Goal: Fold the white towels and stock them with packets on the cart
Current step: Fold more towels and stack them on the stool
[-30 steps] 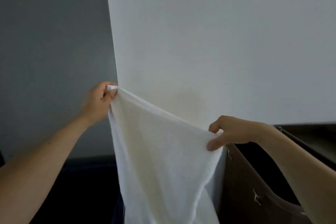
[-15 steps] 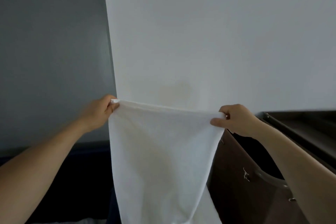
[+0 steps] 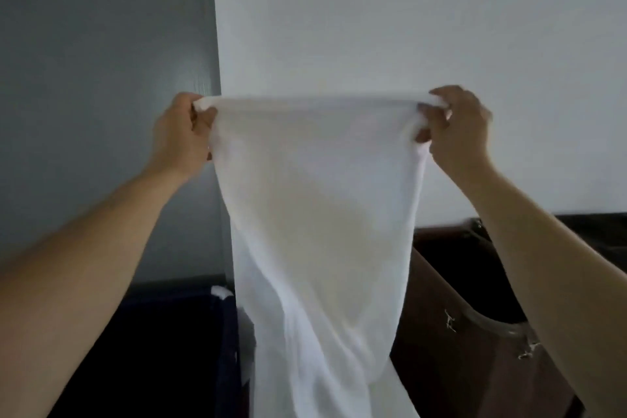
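A white towel [image 3: 319, 214] hangs in front of me, stretched level along its top edge and narrowing as it drops past the bottom of the view. My left hand [image 3: 181, 132] pinches its top left corner. My right hand [image 3: 456, 125] grips the top right corner with curled fingers. Both hands are raised at the same height, about a towel's width apart. No packets are in view.
A dark brown cart [image 3: 475, 316] with a metal handle stands low on the right. A dark blue bin [image 3: 176, 332] with a bit of white cloth at its rim sits low on the left. A white wall [image 3: 407, 27] and a grey door [image 3: 101, 78] are behind.
Both hands have risen, the right one most, so the towel's top edge went from sloping to level and taut. The view tilted upward.
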A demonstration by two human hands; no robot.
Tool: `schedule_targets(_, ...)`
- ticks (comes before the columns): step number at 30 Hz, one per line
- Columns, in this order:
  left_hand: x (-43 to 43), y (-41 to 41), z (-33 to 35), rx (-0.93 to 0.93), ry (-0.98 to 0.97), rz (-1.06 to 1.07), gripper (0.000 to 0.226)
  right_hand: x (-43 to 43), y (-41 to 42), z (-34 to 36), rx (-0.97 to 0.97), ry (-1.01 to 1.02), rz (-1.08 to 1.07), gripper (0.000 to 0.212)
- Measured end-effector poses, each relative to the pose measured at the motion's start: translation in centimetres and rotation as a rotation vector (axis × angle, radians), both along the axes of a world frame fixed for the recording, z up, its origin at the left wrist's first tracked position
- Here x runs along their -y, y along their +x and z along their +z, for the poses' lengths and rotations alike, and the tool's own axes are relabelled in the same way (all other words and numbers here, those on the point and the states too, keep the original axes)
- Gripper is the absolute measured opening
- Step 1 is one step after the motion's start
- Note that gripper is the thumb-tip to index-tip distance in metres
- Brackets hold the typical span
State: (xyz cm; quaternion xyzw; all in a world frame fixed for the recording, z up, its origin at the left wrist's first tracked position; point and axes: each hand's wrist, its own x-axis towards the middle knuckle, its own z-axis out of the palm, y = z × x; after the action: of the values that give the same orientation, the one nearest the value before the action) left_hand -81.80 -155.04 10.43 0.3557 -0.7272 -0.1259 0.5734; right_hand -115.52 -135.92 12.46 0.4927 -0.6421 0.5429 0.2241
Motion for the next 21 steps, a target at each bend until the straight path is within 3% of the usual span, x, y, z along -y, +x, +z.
schedule_targets(2, -1.7, 0.0, 1.4, 0.006, -0.031, 0.028, 0.011, -1.8, 1.4, 2.3, 0.251, -0.098, 0.213, 0.006)
schedule_targets(4, -4.0, -0.1, 1.5, 0.047, -0.044, 0.061, 0.015, -3.9, 1.5, 2.3, 0.392, -0.008, 0.314, 0.014)
schedule_targets(6, -6.5, 0.1, 2.2, 0.037, -0.108, 0.083, 0.017, -6.7, 0.8, 2.4, 0.342, -0.028, 0.287, 0.019)
schedule_targets(10, -13.6, -0.7, 4.4, -0.055, -0.212, 0.123, 0.017, -12.0, 0.1, 3.1, 0.292, -0.277, 0.279, 0.014)
schedule_targets(14, -20.3, -1.4, 3.6, -0.044, -0.219, 0.185, 0.006, -15.8, -1.5, 2.0, 0.204, -0.143, 0.259, 0.006)
schedule_targets(16, -22.3, -1.0, 3.7, -0.061, -0.224, 0.158, 0.003, -17.5, -1.7, 2.4, 0.195, -0.177, 0.269, 0.005)
schedule_targets(21, -25.5, -0.1, 4.4, -0.134, -0.198, 0.238, 0.018, -20.6, -0.5, 3.2, 0.172, -0.198, 0.281, 0.007)
